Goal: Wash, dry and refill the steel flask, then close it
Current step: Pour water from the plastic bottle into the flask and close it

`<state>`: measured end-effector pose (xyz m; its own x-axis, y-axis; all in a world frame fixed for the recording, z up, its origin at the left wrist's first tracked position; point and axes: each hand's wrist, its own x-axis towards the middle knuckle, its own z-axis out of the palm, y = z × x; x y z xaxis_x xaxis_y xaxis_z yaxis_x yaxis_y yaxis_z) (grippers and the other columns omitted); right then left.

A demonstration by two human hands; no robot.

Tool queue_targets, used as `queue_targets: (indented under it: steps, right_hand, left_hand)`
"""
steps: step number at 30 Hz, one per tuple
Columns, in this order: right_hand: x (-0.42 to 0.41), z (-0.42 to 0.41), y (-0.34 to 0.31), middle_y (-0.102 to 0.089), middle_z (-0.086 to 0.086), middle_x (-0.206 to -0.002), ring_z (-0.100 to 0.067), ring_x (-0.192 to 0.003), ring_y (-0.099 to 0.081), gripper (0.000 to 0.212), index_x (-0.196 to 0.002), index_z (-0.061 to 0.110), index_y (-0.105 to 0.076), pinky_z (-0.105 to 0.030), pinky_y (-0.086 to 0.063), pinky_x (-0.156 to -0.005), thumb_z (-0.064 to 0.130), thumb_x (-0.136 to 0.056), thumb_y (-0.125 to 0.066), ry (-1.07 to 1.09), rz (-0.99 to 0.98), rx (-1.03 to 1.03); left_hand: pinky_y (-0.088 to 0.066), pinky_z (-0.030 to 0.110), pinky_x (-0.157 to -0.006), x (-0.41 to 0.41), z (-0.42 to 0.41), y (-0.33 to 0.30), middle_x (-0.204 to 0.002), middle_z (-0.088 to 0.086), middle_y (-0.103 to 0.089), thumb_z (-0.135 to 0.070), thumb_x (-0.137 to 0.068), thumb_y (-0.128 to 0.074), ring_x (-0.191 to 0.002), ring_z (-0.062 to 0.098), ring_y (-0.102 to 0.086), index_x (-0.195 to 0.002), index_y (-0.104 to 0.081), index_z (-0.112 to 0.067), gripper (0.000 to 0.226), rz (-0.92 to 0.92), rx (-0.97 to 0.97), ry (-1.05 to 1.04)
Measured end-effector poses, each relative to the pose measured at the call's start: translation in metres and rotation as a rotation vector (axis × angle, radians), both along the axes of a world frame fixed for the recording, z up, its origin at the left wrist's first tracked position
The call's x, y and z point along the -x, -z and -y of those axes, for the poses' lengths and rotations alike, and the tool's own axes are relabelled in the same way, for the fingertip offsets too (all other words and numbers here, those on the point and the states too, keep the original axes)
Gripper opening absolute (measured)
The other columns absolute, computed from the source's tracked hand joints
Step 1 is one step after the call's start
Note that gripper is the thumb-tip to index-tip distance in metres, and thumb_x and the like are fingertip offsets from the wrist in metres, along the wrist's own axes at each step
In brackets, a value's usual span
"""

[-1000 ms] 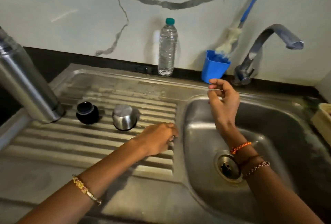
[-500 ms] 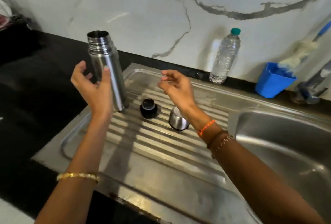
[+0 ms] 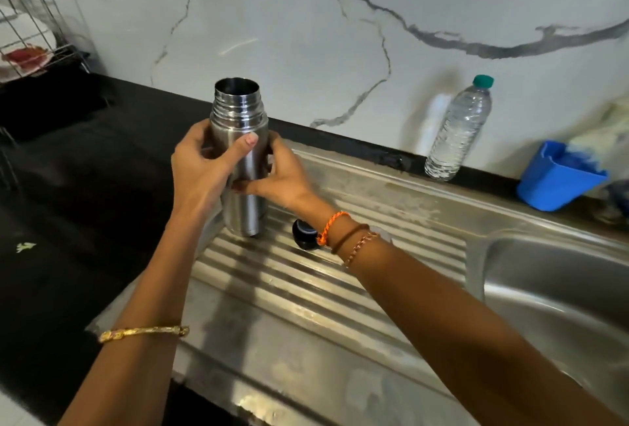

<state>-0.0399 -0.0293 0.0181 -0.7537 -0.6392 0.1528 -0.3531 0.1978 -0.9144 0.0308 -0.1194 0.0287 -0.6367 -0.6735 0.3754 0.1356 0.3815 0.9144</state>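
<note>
The open steel flask (image 3: 243,167) stands upright at the left end of the ribbed steel drainboard (image 3: 306,275). My left hand (image 3: 200,167) grips its upper body from the left, thumb across the front. My right hand (image 3: 282,175) holds it from the right, fingers wrapped behind. The flask's black stopper (image 3: 304,234) lies on the drainboard just right of the flask, partly hidden by my right wrist. The steel cap is almost wholly hidden behind that wrist.
A clear plastic water bottle (image 3: 457,129) with a green cap stands against the marble wall. A blue tub (image 3: 558,175) sits at the back right. The sink basin (image 3: 561,289) lies to the right. Black counter (image 3: 68,187) and a wire dish rack (image 3: 30,34) are at the left.
Both hands moved left from the sink area and closed round the flask, which now stands between them. The view swung left, away from the tap.
</note>
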Motion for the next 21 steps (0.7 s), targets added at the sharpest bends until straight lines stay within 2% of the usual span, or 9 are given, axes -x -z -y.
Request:
queue_targets:
  steps: [3,7,11,14,16,21]
  right_hand:
    - [-0.017,-0.038,-0.013,-0.059,-0.004,-0.118,-0.017,-0.105,-0.056,0.079,-0.129,0.012,-0.044,-0.037,-0.049,-0.091,0.012,-0.061,-0.084,0.061,-0.02,0.091]
    - [-0.034,-0.096,-0.019,-0.062,0.001,-0.113,-0.013,-0.103,-0.059,0.079,-0.124,0.016,-0.049,-0.037,-0.051,-0.09,0.012,-0.054,-0.086,0.143,-0.037,0.097]
    - [-0.049,-0.149,-0.014,-0.063,0.001,-0.113,-0.015,-0.102,-0.06,0.084,-0.122,0.017,-0.053,-0.038,-0.052,-0.088,0.018,-0.044,-0.086,0.185,-0.037,0.04]
    - [-0.058,-0.179,-0.01,-0.061,-0.002,-0.118,-0.018,-0.106,-0.059,0.084,-0.124,0.015,-0.051,-0.035,-0.051,-0.09,0.009,-0.048,-0.087,0.177,-0.034,0.006]
    - [-0.063,-0.192,-0.007,-0.061,-0.003,-0.119,-0.017,-0.107,-0.058,0.084,-0.125,0.012,-0.05,-0.032,-0.051,-0.089,0.006,-0.05,-0.087,0.176,-0.035,0.005]
    - [-0.066,-0.203,0.004,-0.062,-0.001,-0.111,-0.017,-0.103,-0.06,0.078,-0.119,0.01,-0.054,-0.03,-0.05,-0.087,0.003,-0.049,-0.087,0.218,-0.047,-0.004]
  left_hand:
    - [-0.051,0.018,-0.076,-0.013,-0.028,-0.018,-0.094,-0.012,-0.065,-0.045,-0.07,-0.073,-0.089,0.003,-0.064,-0.109,-0.06,-0.018,0.049,-0.045,0.098,0.042]
    - [-0.051,0.025,-0.076,-0.026,-0.074,-0.031,-0.095,-0.012,-0.064,-0.065,-0.054,-0.065,-0.089,0.005,-0.063,-0.107,-0.057,-0.023,0.068,0.038,0.157,0.133]
    - [-0.048,0.021,-0.074,-0.037,-0.116,-0.022,-0.096,-0.011,-0.063,-0.067,-0.047,-0.063,-0.089,0.004,-0.06,-0.106,-0.054,-0.023,0.074,0.074,0.146,0.201]
    - [-0.049,0.028,-0.08,-0.045,-0.142,-0.011,-0.101,-0.007,-0.063,-0.066,-0.046,-0.063,-0.093,0.011,-0.06,-0.106,-0.054,-0.025,0.073,0.084,0.146,0.212]
    - [-0.05,0.028,-0.08,-0.048,-0.153,-0.005,-0.102,-0.007,-0.063,-0.066,-0.047,-0.063,-0.093,0.01,-0.06,-0.11,-0.055,-0.021,0.078,0.091,0.158,0.23]
    - [-0.054,0.039,-0.08,-0.049,-0.164,0.006,-0.099,-0.008,-0.064,-0.067,-0.048,-0.064,-0.091,0.013,-0.063,-0.108,-0.055,-0.023,0.075,0.134,0.192,0.235]
